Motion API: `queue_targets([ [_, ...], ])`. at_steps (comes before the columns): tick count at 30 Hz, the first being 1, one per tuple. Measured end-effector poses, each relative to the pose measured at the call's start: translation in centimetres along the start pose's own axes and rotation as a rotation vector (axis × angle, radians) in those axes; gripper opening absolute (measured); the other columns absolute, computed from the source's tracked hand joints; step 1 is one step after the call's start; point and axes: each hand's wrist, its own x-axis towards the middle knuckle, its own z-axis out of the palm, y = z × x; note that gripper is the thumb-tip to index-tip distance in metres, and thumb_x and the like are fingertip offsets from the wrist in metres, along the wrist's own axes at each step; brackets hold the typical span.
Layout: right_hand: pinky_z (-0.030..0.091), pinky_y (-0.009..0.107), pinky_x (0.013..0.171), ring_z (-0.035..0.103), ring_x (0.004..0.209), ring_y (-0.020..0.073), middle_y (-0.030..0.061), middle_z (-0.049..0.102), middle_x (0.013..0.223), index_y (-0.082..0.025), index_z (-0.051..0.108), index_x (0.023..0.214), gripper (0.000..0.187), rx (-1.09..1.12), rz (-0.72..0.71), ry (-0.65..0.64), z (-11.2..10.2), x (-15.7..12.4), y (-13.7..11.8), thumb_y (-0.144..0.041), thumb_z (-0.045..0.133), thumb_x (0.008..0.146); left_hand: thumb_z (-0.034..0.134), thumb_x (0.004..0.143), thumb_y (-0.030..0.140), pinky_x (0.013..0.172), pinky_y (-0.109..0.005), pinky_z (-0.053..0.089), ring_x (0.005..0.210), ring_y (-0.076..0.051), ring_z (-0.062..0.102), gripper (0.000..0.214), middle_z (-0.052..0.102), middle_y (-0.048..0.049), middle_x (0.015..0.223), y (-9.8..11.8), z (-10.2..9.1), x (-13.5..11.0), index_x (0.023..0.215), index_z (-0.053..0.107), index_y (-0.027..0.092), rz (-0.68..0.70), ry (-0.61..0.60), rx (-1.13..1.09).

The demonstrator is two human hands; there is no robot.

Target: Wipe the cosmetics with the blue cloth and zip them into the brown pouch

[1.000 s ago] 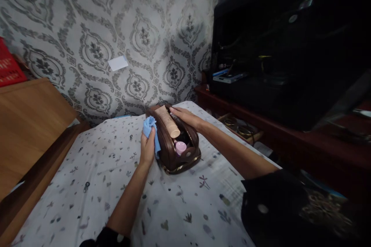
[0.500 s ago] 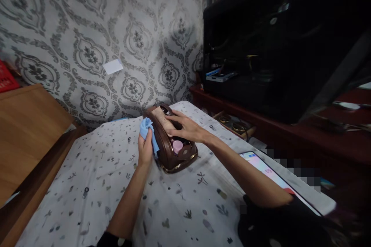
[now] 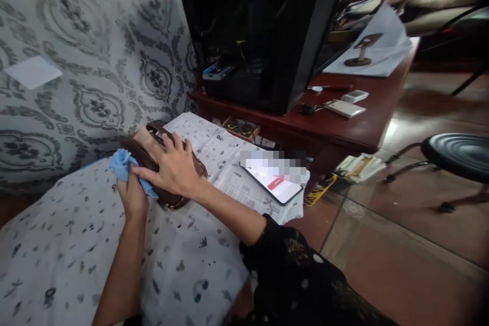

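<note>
A brown zippered bag (image 3: 168, 198) lies on a white printed cloth (image 3: 214, 249), its top open. Bunched against the bag's left side is a light blue cloth (image 3: 122, 163), gripped by my left hand (image 3: 133, 197). My right hand (image 3: 176, 165) is spread over the bag's opening and hides most of what is inside. Its thumb reaches left to the blue cloth beside my left fingers. A beige item (image 3: 145, 141) shows at the bag's far end, just beyond my right fingers.
Right of the bag lies a lit phone (image 3: 273, 186) near the cloth's edge. Behind it stands a dark red desk (image 3: 336, 130) with a large black screen (image 3: 244, 35) and an open drawer (image 3: 241, 129). A round black stool (image 3: 458, 155) stands on the tiled floor at right.
The view has swung right, bringing the desk and stool into sight. My right hand has shifted across the bag toward my left hand, covering the pink-lidded item seen before.
</note>
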Motion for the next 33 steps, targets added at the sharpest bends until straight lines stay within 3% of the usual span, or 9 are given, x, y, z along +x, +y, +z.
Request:
queue_targets([
  [5,0.032,0.063,0.109,0.031,0.142,0.0418,0.0141,0.044,0.156,-0.024,0.052,0.142,0.074,-0.029,-0.066,0.03,0.9,0.1,0.5,-0.072,0.056,0.086,0.075,0.08,0.047,0.117,-0.036,0.039,0.127,-0.022,0.059,0.045,0.07,-0.0062,0.124,-0.1,-0.2,0.0,0.114,0.069,0.019,-0.005,0.022,-0.002],
  [9,0.033,0.062,0.107,0.033,0.139,0.0416,0.0126,0.056,0.145,-0.021,0.053,0.139,0.067,-0.003,-0.085,0.028,0.9,0.3,0.9,-0.066,0.057,0.089,0.076,0.079,0.046,0.115,-0.034,0.04,0.125,-0.021,0.061,0.044,0.071,-0.0058,0.122,-0.1,-0.1,0.0,0.113,0.069,0.018,-0.018,0.04,0.0],
  [15,0.029,0.063,0.107,0.032,0.139,0.0434,0.0151,0.061,0.137,-0.02,0.057,0.135,0.062,0.062,-0.069,0.004,1.1,0.4,1.2,-0.061,0.059,0.089,0.074,0.075,0.048,0.101,-0.033,0.05,0.108,-0.02,0.068,0.043,0.074,-0.0084,0.111,0.4,-1.1,1.2,0.106,0.068,0.018,-0.069,0.063,0.023],
  [19,0.027,0.062,0.108,0.031,0.139,0.0442,0.0153,0.064,0.134,-0.022,0.057,0.136,0.06,0.068,-0.066,0.033,2.0,0.6,1.5,-0.06,0.057,0.089,0.071,0.075,0.045,0.084,-0.031,0.055,0.079,-0.016,0.07,0.047,0.071,-0.0024,0.092,0.8,-4.4,2.3,0.115,0.059,0.022,-0.108,0.045,0.138],
  [23,0.027,0.06,0.108,0.029,0.14,0.0438,0.0133,0.064,0.136,-0.024,0.056,0.137,0.061,0.06,-0.061,0.057,2.6,0.7,1.8,-0.062,0.055,0.09,0.063,0.082,0.041,0.067,-0.028,0.052,0.059,-0.014,0.06,0.05,0.061,0.0039,0.076,2.0,-9.2,1.6,0.128,0.051,0.025,-0.122,-0.028,0.596],
  [25,0.027,0.06,0.108,0.03,0.14,0.0436,0.0129,0.064,0.137,-0.024,0.055,0.139,0.061,0.05,-0.058,0.065,2.9,0.7,1.9,-0.062,0.053,0.091,0.06,0.085,0.041,0.073,-0.03,0.052,0.069,-0.017,0.063,0.048,0.063,0.002,0.081,2.7,-11.7,0.5,0.13,0.053,0.027,-0.091,-0.088,0.897],
  [28,0.028,0.058,0.107,0.032,0.139,0.0426,0.0138,0.064,0.136,-0.022,0.055,0.138,0.061,0.02,-0.059,0.083,3.2,0.8,2.0,-0.061,0.053,0.091,0.057,0.088,0.05,0.089,-0.037,0.05,0.102,-0.025,0.064,0.051,0.065,-0.006,0.109,3.1,-14.9,-2.0,0.134,0.055,0.027,-0.098,-0.218,1.255],
  [31,0.029,0.058,0.106,0.034,0.139,0.0425,0.0154,0.066,0.133,-0.021,0.056,0.137,0.06,0.001,-0.066,0.106,3.7,0.9,2.2,-0.059,0.054,0.091,0.053,0.092,0.053,0.101,-0.044,0.044,0.121,-0.031,0.056,0.053,0.06,-0.0141,0.129,2.4,-17.0,-4.7,0.134,0.057,0.021,-0.12,-0.374,1.47],
  [33,0.029,0.059,0.106,0.034,0.139,0.0427,0.0153,0.067,0.129,-0.022,0.056,0.137,0.059,0.002,-0.072,0.113,4.0,1.0,2.4,-0.059,0.053,0.091,0.047,0.096,0.05,0.106,-0.049,0.039,0.129,-0.033,0.05,0.052,0.056,-0.017,0.138,1.7,-17.5,-6.2,0.138,0.055,0.019,-0.054,-0.417,1.539],
])
